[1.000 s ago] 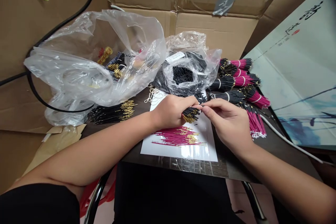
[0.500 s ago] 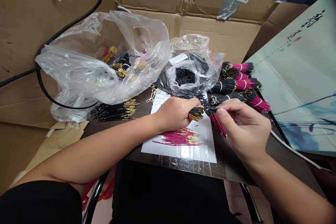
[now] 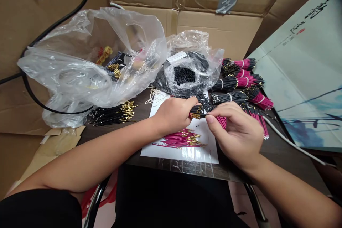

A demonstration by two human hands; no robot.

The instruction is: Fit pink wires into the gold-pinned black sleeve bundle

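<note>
My left hand point(image 3: 175, 114) is closed around a small bundle of black wires with gold tips point(image 3: 196, 111). My right hand point(image 3: 236, 131) is closed in a pinch, its thumb and forefinger on a thin black piece right at the bundle's gold ends, with pink wires point(image 3: 221, 121) showing in its palm. Beneath the hands lies a white sheet point(image 3: 187, 153) with a loose pile of pink gold-tipped wires point(image 3: 181, 139).
A big clear plastic bag point(image 3: 88, 64) sits at the left, and a smaller bag of black pieces point(image 3: 187, 74) behind the hands. Black gold-tipped wires point(image 3: 113, 113) lie left, banded pink-and-black bundles point(image 3: 244, 85) right. Cardboard boxes point(image 3: 219, 32) stand behind; a printed board point(image 3: 307, 71) leans right.
My right hand swung out to the right with pink wires hanging from it, then came back to the bundle's tip. The left hand stayed put.
</note>
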